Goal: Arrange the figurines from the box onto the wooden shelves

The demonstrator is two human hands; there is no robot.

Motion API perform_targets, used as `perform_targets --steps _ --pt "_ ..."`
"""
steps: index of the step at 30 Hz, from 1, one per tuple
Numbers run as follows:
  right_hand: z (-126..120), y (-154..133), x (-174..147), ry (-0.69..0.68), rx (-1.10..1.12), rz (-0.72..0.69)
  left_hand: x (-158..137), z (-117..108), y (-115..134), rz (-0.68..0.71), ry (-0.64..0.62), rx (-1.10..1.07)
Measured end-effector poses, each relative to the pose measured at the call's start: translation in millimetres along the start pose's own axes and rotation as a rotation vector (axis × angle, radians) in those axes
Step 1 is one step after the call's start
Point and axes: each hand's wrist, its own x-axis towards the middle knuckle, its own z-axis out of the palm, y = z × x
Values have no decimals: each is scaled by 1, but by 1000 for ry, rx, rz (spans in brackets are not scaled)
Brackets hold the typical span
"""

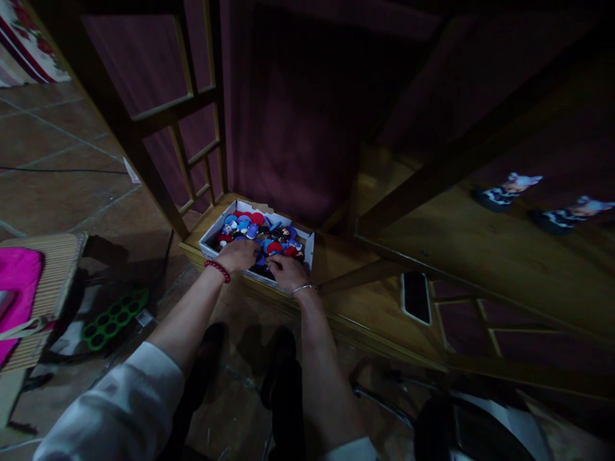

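Observation:
A white open box (310, 248) sits on the wooden ledge, filled with small figurines and round bases in blue, red and purple. Over its front part is my left hand (240, 254), with a red bead bracelet at the wrist and its fingers bent down among the pieces. My right hand (287, 270), wearing a thin bangle, reaches over the near right edge, thumb and fingertips pressed together. Both sets of fingertips almost meet above a purple piece (260, 260). Whatever lies between the fingers is too small and dark to make out.
Two figurines, one nearer (508, 191) and one farther right (571, 212), stand on the upper wooden shelf (461, 256). A phone (416, 298) lies on the lower ledge. At left are a green tray with round holes (115, 318) and a pink cloth (18, 272) on a slatted seat.

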Motion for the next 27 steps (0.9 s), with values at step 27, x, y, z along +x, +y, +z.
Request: perform_targets --steps 27 --pt "17 37 41 349 -70 170 -7 -7 10 -7 -19 -75"
